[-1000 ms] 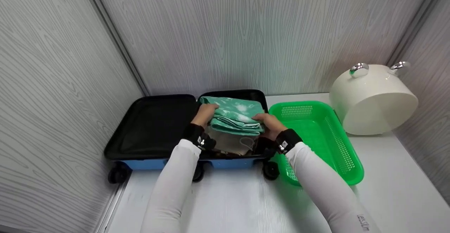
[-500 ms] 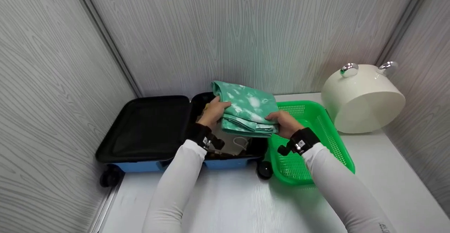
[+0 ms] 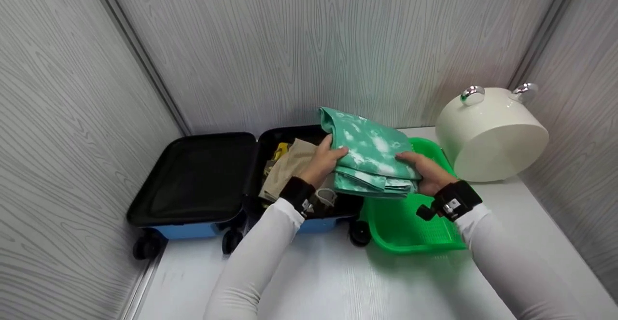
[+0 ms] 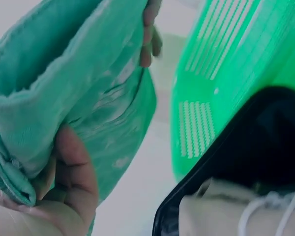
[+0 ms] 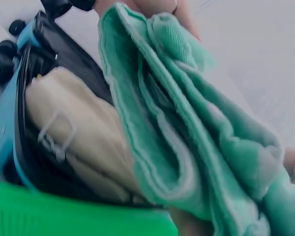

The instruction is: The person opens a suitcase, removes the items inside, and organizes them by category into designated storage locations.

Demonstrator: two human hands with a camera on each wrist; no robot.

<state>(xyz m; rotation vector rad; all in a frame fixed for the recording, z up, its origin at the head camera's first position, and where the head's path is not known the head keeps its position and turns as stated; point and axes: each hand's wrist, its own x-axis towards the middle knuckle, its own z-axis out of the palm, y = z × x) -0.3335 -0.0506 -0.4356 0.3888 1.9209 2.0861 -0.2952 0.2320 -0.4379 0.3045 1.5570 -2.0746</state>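
A folded green-and-white tie-dye garment [image 3: 372,144] is held up in both hands, above the gap between the suitcase and the green basket. My left hand [image 3: 324,161] grips its left side, thumb on top; in the left wrist view, that thumb [image 4: 74,157] presses on the fabric near the folded edge. My right hand [image 3: 428,171] grips the right side, thumb over the top layer. Layered folds of the garment [image 5: 172,128] fill the right wrist view. Beneath, the open blue suitcase [image 3: 316,225] contains beige clothing [image 3: 289,163] with a white drawstring [image 3: 326,196].
The suitcase's black left half [image 3: 198,177] lies open at the left. A green plastic basket [image 3: 410,248] stands right of the suitcase, partly under the garment. A white pot [image 3: 487,132] with metal handles lies tipped at the back right. Wood-patterned panels surround the white table [image 3: 328,281].
Both hands have lifted the green garment out of the suitcase and carried it right, toward the basket. More of the beige clothing and a yellow item in the suitcase now show.
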